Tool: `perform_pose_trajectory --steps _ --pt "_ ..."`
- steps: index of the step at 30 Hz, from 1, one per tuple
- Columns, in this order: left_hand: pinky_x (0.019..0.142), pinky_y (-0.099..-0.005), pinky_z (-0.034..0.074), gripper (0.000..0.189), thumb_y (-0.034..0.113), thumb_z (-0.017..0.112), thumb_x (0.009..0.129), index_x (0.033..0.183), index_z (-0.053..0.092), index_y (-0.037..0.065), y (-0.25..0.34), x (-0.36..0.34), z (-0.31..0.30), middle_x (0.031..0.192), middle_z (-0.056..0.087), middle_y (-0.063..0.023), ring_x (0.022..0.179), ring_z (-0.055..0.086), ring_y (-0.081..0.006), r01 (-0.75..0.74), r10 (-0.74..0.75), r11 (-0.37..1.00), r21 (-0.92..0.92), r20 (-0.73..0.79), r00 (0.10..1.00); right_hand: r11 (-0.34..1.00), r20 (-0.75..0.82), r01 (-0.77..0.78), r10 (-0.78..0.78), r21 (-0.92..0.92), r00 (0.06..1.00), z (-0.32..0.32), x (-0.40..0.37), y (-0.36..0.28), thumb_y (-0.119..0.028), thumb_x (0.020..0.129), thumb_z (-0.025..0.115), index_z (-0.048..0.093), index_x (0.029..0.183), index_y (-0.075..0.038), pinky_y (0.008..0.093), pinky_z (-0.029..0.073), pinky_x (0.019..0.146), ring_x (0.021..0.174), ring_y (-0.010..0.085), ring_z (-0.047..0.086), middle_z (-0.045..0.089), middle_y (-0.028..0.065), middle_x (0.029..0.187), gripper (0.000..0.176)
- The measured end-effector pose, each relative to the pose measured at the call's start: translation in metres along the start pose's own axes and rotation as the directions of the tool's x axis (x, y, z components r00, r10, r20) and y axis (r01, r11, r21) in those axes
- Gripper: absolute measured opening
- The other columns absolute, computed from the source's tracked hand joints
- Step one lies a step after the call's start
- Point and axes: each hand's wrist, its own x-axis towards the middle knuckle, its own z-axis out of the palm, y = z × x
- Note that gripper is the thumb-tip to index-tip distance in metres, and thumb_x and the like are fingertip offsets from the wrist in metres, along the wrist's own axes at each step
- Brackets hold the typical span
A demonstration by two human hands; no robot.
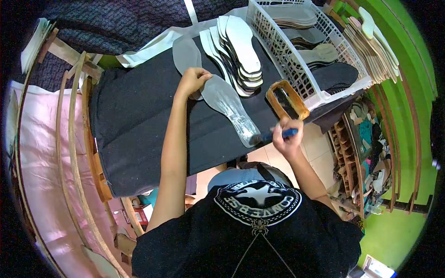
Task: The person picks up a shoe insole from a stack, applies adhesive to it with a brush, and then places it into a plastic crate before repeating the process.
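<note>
My left hand (194,81) pinches the upper end of a grey insole (225,102), whose surface looks wet and glossy toward the heel. Its heel end lies by the front edge of the black-covered table (139,125). In my right hand (288,138) is a brush with a blue handle (289,133), its dark bristles touching the heel end of the insole. Another grey insole (186,52) lies behind, partly covered by my left hand. Just above my right hand sits an open, stained amber container (287,99) with something dark inside.
Stacked white and black insoles (238,46) lie at the table's back. A white plastic crate (320,99) at the back right holds several piles of dark and grey insoles. More beige pieces (371,51) are stacked beyond it. Shelves with scraps (366,143) stand at right.
</note>
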Motion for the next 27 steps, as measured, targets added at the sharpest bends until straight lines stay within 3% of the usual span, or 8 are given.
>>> perform_pose_trajectory --steps 3,7,10,12,14,20,23,27 --pt "0.058 -0.0289 0.043 0.021 0.019 0.061 0.072 0.079 0.062 0.0 0.0 0.003 0.003 0.066 0.06 -0.0103 0.059 0.055 -0.016 -0.077 0.078 0.996 0.052 -0.008 0.997 0.964 -0.062 0.092 -0.111 -0.248 0.992 0.029 0.045 0.009 -0.003 0.066 0.061 0.038 0.082 -0.004 0.0291 0.039 0.04 0.042 0.0211 0.048 0.047 0.0084 0.054 0.029" --pt "0.06 -0.0303 0.044 0.021 0.021 0.061 0.071 0.079 0.062 0.001 0.005 0.003 0.004 0.069 0.06 -0.0124 0.063 0.057 -0.0205 -0.165 0.172 0.979 0.12 -0.051 0.984 0.929 0.055 0.019 0.001 -0.37 0.998 0.054 0.055 0.036 -0.012 0.068 0.061 0.042 0.08 -0.004 0.0335 0.042 0.039 0.042 0.0255 0.053 0.05 0.0107 0.051 0.025" --pt "0.063 -0.0318 0.044 0.02 0.021 0.06 0.071 0.078 0.063 0.003 0.006 0.001 0.006 0.072 0.06 -0.0138 0.067 0.058 -0.024 -0.119 0.136 0.977 0.179 -0.088 0.987 0.947 0.045 0.04 -0.028 -0.318 0.999 0.036 0.032 0.032 -0.009 0.065 0.063 0.043 0.079 -0.001 0.0333 0.043 0.04 0.042 0.0261 0.053 0.052 0.0108 0.055 0.025" --pt "0.062 -0.0316 0.044 0.02 0.022 0.06 0.071 0.078 0.063 0.003 0.01 -0.001 0.005 0.072 0.06 -0.0137 0.067 0.058 -0.0238 -0.094 0.108 0.984 0.153 -0.085 0.991 0.932 0.13 0.173 -0.138 -0.318 0.982 0.015 0.018 0.018 -0.005 0.063 0.063 0.041 0.081 0.0 0.0313 0.042 0.039 0.042 0.0231 0.052 0.053 0.0094 0.058 0.029" --pt "0.062 -0.0314 0.044 0.019 0.021 0.06 0.071 0.078 0.063 0.003 0.016 -0.003 0.003 0.071 0.06 -0.0134 0.066 0.058 -0.0231 -0.099 0.113 0.984 0.149 -0.091 0.989 0.941 0.172 0.25 -0.214 -0.227 0.962 0.002 0.013 -0.001 0.0 0.063 0.06 0.036 0.075 -0.002 0.0276 0.034 0.034 0.036 0.0179 0.044 0.043 0.0064 0.049 0.027" --pt "0.056 -0.0287 0.044 0.021 0.02 0.061 0.071 0.076 0.062 0.0 0.015 0.003 0.0 0.066 0.06 -0.0106 0.058 0.056 -0.016 -0.23 0.248 0.96 0.16 -0.104 0.963 0.937 0.095 0.132 -0.106 -0.324 0.99 -0.005 0.009 -0.009 0.002 0.064 0.059 0.035 0.076 -0.004 0.0265 0.032 0.033 0.035 0.0162 0.04 0.042 0.005 0.051 0.028" --pt "0.055 -0.0289 0.043 0.021 0.021 0.061 0.071 0.076 0.062 0.0 0.026 -0.002 0.001 0.066 0.06 -0.0108 0.056 0.055 -0.0165 -0.28 0.311 0.933 0.224 -0.118 0.943 0.956 0.02 0.167 -0.167 -0.24 0.986 0.01 0.014 -0.001 0.002 0.063 0.059 0.035 0.076 -0.005 0.0264 0.031 0.033 0.035 0.0152 0.039 0.043 0.0041 0.052 0.028" --pt "0.062 -0.032 0.044 0.019 0.02 0.059 0.071 0.076 0.062 0.002 0.042 -0.009 -0.003 0.072 0.06 -0.014 0.067 0.059 -0.0248 -0.187 0.207 0.962 0.197 -0.086 0.974 0.941 0.106 0.184 -0.16 -0.283 0.981 -0.006 -0.01 -0.007 0.003 0.063 0.058 0.035 0.079 -0.004 0.0265 0.031 0.033 0.035 0.016 0.04 0.042 0.005 0.05 0.029"
